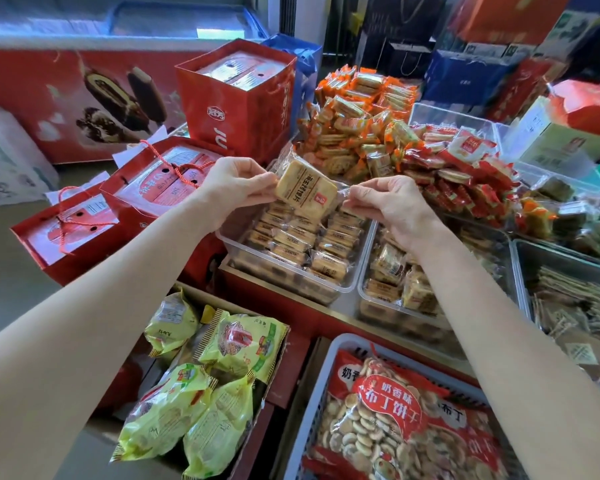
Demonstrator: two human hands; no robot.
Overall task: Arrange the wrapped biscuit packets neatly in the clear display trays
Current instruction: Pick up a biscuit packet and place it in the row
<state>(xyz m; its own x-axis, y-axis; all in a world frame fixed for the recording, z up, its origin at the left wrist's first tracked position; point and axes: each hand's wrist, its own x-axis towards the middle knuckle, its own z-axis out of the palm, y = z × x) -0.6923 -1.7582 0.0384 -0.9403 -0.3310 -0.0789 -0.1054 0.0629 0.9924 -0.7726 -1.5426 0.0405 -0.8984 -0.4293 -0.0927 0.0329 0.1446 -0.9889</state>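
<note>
— What do you see from the left?

— I see red gift bags (pixel 146 188) on the floor by an ice-cream freezer (pixel 84 98), and below them a carton of yellow-green snack bags (pixel 201 382).

— And the hands?

— My left hand (pixel 236 187) pinches one end of a wrapped biscuit packet (pixel 307 190), my right hand (pixel 383 202) pinches the other; fingers closed on the wrapper, the packet held just above the clear display tray (pixel 329 289), which is full of matching packets in rows.

— Further right?

— A second clear tray (pixel 371 299) holds loose packets; behind lie orange packets (pixel 357 123) and red packets (pixel 461 178). A grey basket (pixel 321 379) holds a bag of round biscuits (pixel 392 420). Everything sits on a crowded shop counter.
</note>
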